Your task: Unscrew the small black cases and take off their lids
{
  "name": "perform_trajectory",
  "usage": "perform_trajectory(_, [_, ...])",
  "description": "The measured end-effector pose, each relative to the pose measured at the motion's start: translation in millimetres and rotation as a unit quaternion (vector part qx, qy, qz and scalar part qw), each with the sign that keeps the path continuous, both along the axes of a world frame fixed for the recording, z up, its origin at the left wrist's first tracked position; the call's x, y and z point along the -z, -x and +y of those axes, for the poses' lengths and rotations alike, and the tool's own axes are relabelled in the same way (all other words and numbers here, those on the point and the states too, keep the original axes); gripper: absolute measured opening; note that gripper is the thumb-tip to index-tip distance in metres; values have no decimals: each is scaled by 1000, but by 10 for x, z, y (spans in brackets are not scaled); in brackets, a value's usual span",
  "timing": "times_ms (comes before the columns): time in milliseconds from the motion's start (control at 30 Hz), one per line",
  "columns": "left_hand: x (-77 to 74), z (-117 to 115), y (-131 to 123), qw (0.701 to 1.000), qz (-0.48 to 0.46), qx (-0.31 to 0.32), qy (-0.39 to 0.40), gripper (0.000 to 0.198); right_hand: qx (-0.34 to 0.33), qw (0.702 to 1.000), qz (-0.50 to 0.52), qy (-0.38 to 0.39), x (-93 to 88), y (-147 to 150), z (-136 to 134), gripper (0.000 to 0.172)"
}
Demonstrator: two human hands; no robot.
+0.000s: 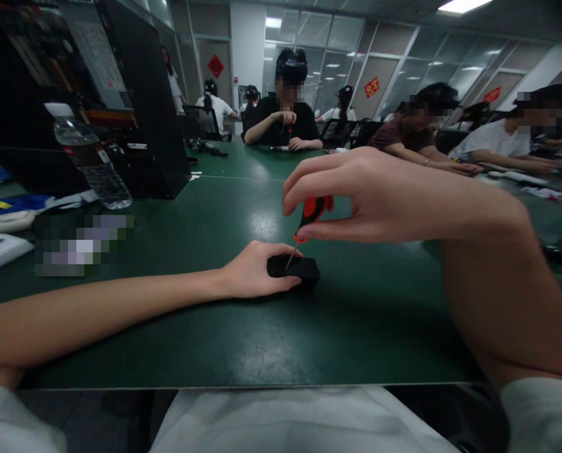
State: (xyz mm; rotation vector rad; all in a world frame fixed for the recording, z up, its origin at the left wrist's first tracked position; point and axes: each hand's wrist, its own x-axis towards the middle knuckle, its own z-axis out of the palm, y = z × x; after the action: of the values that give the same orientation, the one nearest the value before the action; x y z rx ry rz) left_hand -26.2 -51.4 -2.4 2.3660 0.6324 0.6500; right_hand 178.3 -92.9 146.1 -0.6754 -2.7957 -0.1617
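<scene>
My right hand (pixel 344 195) is closed around the red-and-black handle of a screwdriver (pixel 312 211), its shaft slanting down to the left. The tip meets the top of a small black box-like object (pixel 304 269) lying on the green table. My left hand (pixel 257 269) grips that black object from its left side, thumb along the near edge and fingers along the far edge. Part of the object is hidden by the left hand, and whether a screw sits under the tip is too small to tell.
On the green table (pixel 243 346), a water bottle (pixel 92 157) tilts beside a black cabinet (pixel 144 94) at the left. A white object (pixel 0 251) lies at the left edge. Across the table a person (pixel 281 119) works with a screwdriver; other people sit at the right.
</scene>
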Motion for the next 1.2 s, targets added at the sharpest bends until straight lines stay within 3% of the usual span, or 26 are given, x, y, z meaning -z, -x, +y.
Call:
perform_trajectory(100, [-14, -13, -5, 1000, 1, -3, 5, 43, 11, 1000, -4, 8, 13, 0, 30, 21])
perform_trajectory(267, [-10, -19, -9, 1000, 1, -5, 4, 41, -26, 999, -4, 31, -4, -6, 9, 19])
perform_trajectory(467, [-186, 44, 24, 995, 60, 24, -74, 37, 45, 995, -54, -77, 96, -39, 4, 23])
perform_trajectory(567, [-238, 42, 24, 993, 89, 44, -67, 34, 69, 988, -81, -115, 192, -163, -20, 30])
perform_trajectory(767, [-38, 40, -10, 997, 18, 17, -68, 41, 54, 990, -16, -132, 344, -663, -190, 32])
perform_trajectory(900, [27, 65, -23, 998, 1, 7, -68, 40, 84, 988, 21, -131, 440, -902, -286, 27])
perform_trajectory(1200, [-1, 61, -27, 998, 8, -3, -59, 37, 90, 991, 61, -76, 608, -894, -232, 26])
